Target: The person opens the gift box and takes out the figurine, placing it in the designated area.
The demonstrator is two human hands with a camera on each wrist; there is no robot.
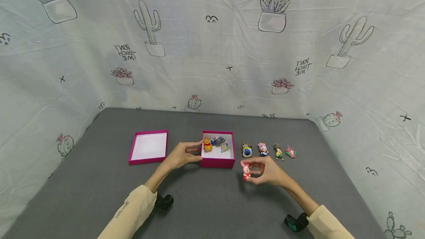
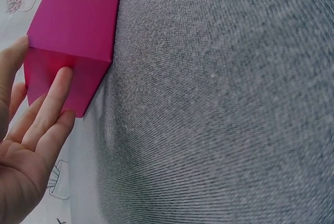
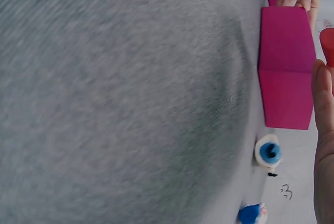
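Note:
My right hand [image 1: 267, 171] pinches a small pink piglet figurine [image 1: 246, 171] between thumb and fingers, above the table and to the right of a magenta box [image 1: 217, 163]. Only the figurine's red lower part [image 3: 327, 44] shows at the edge of the right wrist view. My left hand [image 1: 180, 155] rests against the box's left side, its fingers [image 2: 58, 91] extended along the wall and the thumb by the front corner. Inside the box lie a yellow-and-red bear figurine [image 1: 207, 145], a grey-blue figurine [image 1: 218, 141] and a pale greenish figurine [image 1: 224, 146].
A magenta lid [image 1: 149, 146] with a white inside lies left of the box. To the right, in a row, are a figurine with a blue belly [image 1: 246, 150], a pink-and-blue figurine [image 1: 263, 149], a green-clad figurine [image 1: 278, 152] and a pink figurine [image 1: 290, 152]. A patterned curtain [image 1: 212, 47] surrounds the grey table [image 1: 212, 205].

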